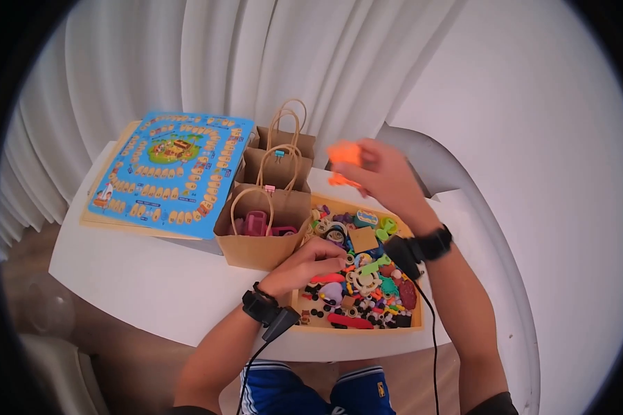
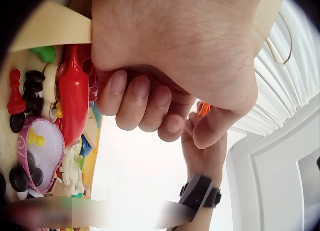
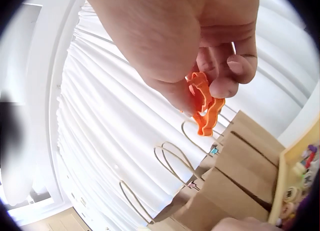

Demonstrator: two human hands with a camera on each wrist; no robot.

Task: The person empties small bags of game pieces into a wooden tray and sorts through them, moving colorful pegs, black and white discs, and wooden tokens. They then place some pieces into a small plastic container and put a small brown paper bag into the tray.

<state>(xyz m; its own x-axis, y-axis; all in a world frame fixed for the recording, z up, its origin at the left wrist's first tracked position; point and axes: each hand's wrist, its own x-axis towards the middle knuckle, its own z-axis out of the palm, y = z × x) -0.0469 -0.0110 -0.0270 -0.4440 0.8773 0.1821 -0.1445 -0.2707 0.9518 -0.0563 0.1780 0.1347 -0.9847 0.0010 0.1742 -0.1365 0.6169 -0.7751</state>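
My right hand (image 1: 389, 176) is raised above the back of the toy tray, to the right of the paper bags. Between its thumb and fingers it pinches an orange cookie cutter (image 3: 214, 113), thin-walled with a wavy outline; in the head view this is blurred. My left hand (image 1: 304, 266) hovers over the left side of the wooden tray (image 1: 356, 328), its fingers loosely curled around nothing. Beneath it lie a red plastic piece (image 2: 74, 98), a purple heart-shaped dish (image 2: 46, 151) and a red pawn (image 2: 16, 93) among many mixed small toys.
Three brown paper bags (image 1: 253, 252) with rope handles stand in a row left of the tray; the front one holds pink toys (image 1: 256, 223). Farther left lies a blue board game (image 1: 169, 173). All sit on a white table (image 1: 145, 266), with a white curtain (image 1: 221, 62) behind.
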